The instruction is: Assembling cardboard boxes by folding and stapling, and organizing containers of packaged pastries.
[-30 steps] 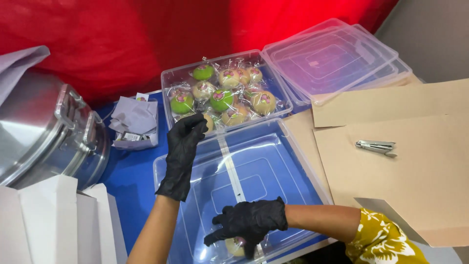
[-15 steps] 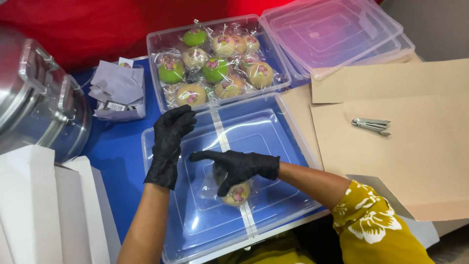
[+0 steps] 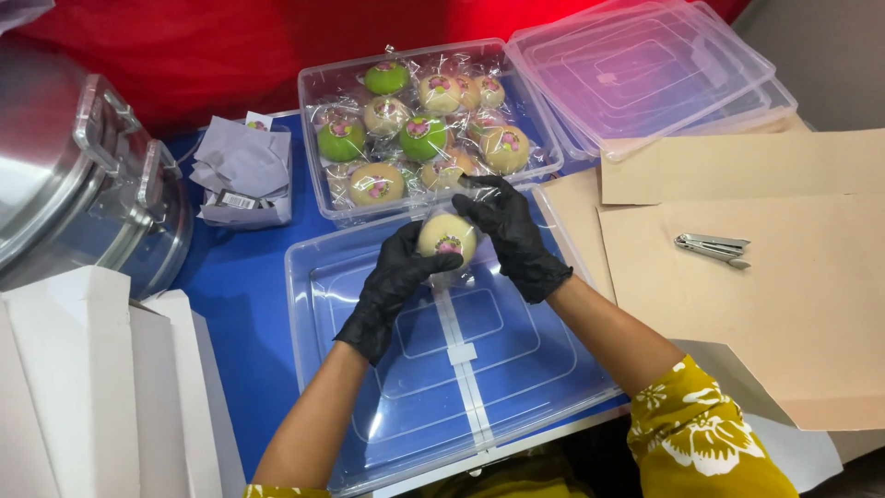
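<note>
Single head view, steeply down, close above table (image 3: 240,304)

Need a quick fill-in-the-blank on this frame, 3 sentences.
1. Both hands, left hand and right hand, wear ____ gloves.
2. Together they hold a wrapped cream bun above the ____ clear tray.
3. The metal clip lies on brown ____.

Missing words: black; empty; cardboard
</note>
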